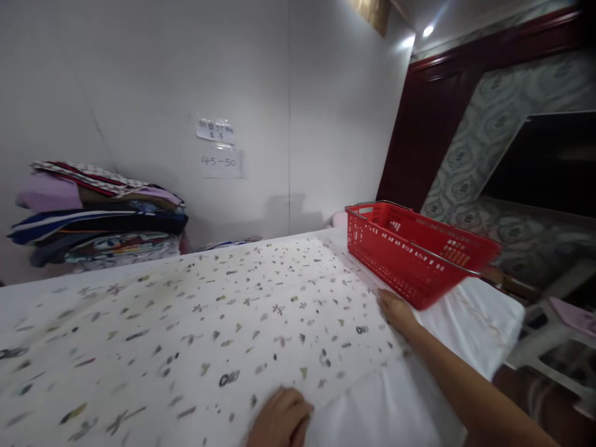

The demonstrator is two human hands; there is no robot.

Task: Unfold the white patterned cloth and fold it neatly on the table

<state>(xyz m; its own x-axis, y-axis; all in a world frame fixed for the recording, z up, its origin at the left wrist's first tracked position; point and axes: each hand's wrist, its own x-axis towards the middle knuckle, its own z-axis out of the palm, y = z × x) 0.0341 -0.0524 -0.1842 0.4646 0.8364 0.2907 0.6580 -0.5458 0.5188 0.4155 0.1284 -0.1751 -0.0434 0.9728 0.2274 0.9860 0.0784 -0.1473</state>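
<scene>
A white printed cloth [261, 323] with small scattered motifs lies spread over a white-covered table. My left hand [282, 419] is at its near edge, fingers curled closed on the fabric. On the right side edge of the cloth rests my right hand [395, 308], its fingers bent together at the fabric and slightly blurred. A red plastic basket [395, 251] with a metal handle stands just beyond the right hand. The undersides of both hands are hidden.
A stack of folded fabrics [102, 217] is at the left by the grey wall [288, 93]. Two paper signs [221, 162] are stuck on that wall. The white table cover [488, 304] ends at the right, near a pale stool [549, 335] and a dark screen [549, 164].
</scene>
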